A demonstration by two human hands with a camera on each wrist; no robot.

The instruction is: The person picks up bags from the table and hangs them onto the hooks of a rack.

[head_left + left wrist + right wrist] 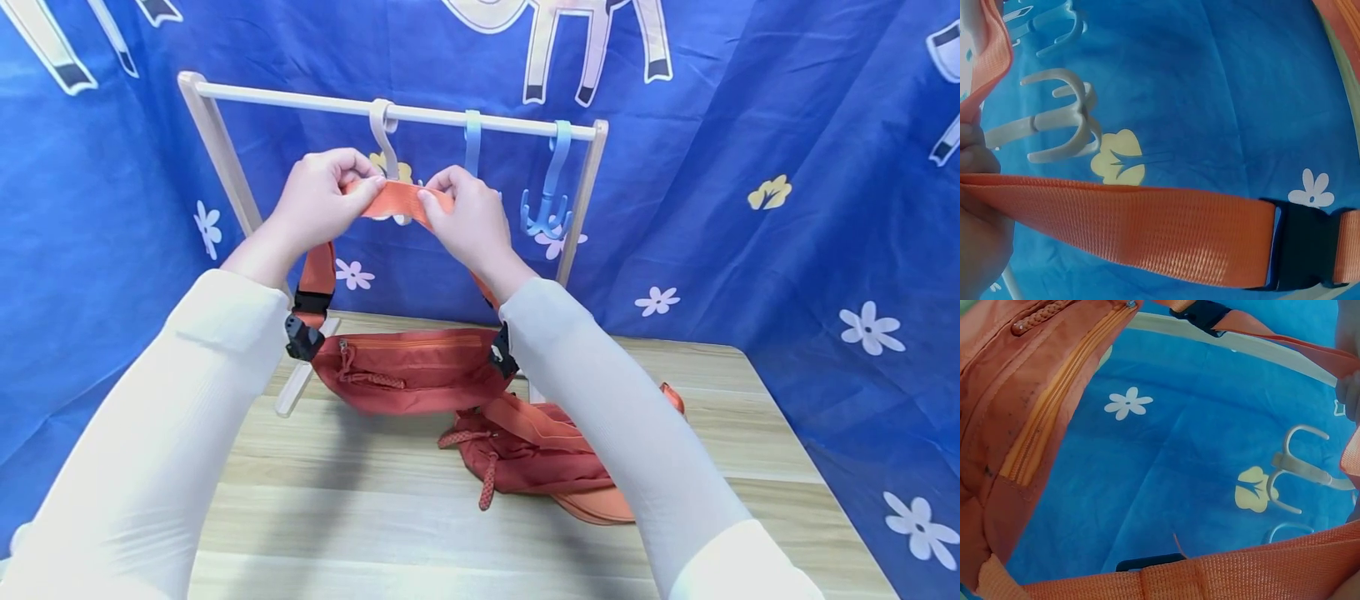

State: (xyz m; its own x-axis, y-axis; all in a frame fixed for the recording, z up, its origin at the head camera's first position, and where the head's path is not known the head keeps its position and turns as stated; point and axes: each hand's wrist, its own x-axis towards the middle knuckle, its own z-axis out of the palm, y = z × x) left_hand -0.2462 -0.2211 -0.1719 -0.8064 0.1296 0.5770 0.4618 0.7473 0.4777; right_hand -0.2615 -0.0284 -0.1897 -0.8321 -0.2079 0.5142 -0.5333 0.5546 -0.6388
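A red waist bag (420, 371) hangs by its orange strap (397, 200) in front of the rack, above the table. My left hand (318, 200) pinches the strap between thumb and fingers. A short way to the right, my right hand (472, 221) pinches it too, and the stretch between them is nearly straight. Just behind this stretch is a whitish hook hanger (382, 137), its lower prongs mostly hidden in the head view; in the left wrist view the prongs (1079, 115) show. A black buckle (1307, 247) joins the strap on the left side.
Two blue hook hangers (472, 137), one of them at the right end (551, 187), hang from the rack's bar (300, 100). On the wooden table (360, 508) lies a second red bag (532, 442), partly under my right forearm. A blue patterned cloth (697, 208) stands behind.
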